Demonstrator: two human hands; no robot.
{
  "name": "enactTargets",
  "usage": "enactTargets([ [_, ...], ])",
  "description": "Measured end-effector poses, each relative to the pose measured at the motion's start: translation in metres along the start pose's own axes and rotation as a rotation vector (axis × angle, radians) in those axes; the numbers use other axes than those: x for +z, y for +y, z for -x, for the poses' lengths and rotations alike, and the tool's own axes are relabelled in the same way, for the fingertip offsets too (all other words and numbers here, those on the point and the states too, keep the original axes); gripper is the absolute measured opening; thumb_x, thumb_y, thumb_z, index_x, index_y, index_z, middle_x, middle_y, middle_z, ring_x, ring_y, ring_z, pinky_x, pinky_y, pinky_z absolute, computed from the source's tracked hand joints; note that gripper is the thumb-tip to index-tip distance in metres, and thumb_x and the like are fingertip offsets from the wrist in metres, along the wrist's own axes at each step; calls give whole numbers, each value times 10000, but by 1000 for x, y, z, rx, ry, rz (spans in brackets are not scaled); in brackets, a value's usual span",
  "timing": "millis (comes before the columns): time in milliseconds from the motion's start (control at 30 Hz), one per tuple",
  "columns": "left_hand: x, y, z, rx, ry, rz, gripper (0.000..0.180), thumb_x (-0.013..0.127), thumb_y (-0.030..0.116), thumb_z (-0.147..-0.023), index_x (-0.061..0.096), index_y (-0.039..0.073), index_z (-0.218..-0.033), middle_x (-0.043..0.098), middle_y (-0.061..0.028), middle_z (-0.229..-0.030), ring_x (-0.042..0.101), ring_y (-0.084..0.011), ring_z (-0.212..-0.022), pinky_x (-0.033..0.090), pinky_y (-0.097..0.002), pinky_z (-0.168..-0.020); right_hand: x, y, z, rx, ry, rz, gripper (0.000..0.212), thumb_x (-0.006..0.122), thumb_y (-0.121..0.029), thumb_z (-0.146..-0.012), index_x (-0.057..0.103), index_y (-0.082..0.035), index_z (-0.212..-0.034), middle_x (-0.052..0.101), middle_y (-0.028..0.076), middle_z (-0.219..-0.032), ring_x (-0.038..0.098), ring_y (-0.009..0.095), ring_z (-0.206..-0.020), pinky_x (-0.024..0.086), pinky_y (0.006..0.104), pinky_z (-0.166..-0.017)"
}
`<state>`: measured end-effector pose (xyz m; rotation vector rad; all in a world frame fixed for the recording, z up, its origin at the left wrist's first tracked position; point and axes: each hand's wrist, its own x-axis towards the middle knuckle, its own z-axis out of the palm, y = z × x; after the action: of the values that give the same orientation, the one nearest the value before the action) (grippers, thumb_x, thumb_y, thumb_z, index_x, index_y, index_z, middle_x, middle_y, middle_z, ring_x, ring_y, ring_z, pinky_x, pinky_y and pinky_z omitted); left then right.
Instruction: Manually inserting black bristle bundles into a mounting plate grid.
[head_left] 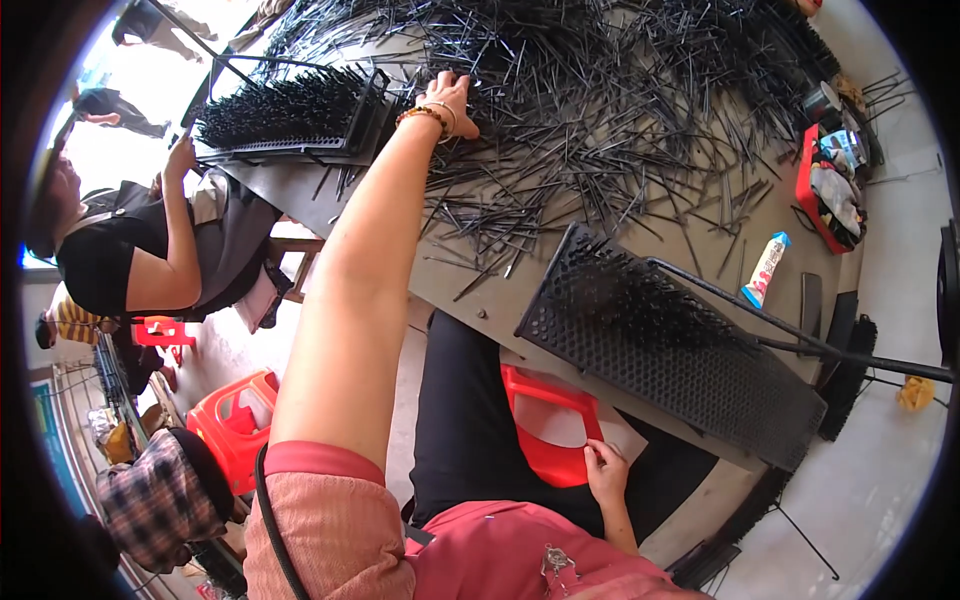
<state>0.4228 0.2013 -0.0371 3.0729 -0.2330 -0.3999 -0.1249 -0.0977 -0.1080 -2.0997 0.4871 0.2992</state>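
Spread left hand stretches, we judge, because black sticks lie beyond it; right hand's grip we cannot tell.

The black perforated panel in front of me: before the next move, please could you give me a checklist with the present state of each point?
1. Left hand at the pile: ok; it is at the left part of the black strips, fingers spread.
2. Right hand at the panel: not ok; it is low, near the lap.
3. Right hand empty: cannot tell; its fingertips are close together.
4. Bristles across the whole panel: not ok; the right end looks bare.
5. Wrapped packet off the panel: ok; it lies on the table beyond.
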Motion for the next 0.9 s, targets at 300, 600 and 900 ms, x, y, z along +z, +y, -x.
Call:
enactTargets([
  [300, 7, 10, 0, -35, 97, -112, 628, 717, 322, -722, 470, 65, -1240, 426, -143, -1310, 411, -303, -1259, 435, -469, -972, -2, -9, -1, 50, -108, 150, 191, 617, -206, -851, 669, -49, -947, 650, 101, -888, 638, 271, -761, 499, 347, -677],
  [600, 28, 45, 38, 61, 173, -161, 509, 677, 281, -760, 538, 10, -1167, 473, -141, -1211, 471, -285, -1164, 459, -431, -932, 1, 0, 3, -23, -108, 236, 196, 628, -189, -833, 666, -30, -941, 651, 118, -881, 642, 259, -721, 499, 329, -645],
  [900, 21, 66, 81, 92, 134, 33, 691, 738, 415, -667, 513, 61, -1215, 469, -171, -1209, 473, -335, -1165, 422, -461, -944, -1, -3, 7, 3, -128, 236, 206, 603, -238, -853, 670, -68, -949, 647, 110, -897, 634, 310, -803, 498, 382, -696],
])
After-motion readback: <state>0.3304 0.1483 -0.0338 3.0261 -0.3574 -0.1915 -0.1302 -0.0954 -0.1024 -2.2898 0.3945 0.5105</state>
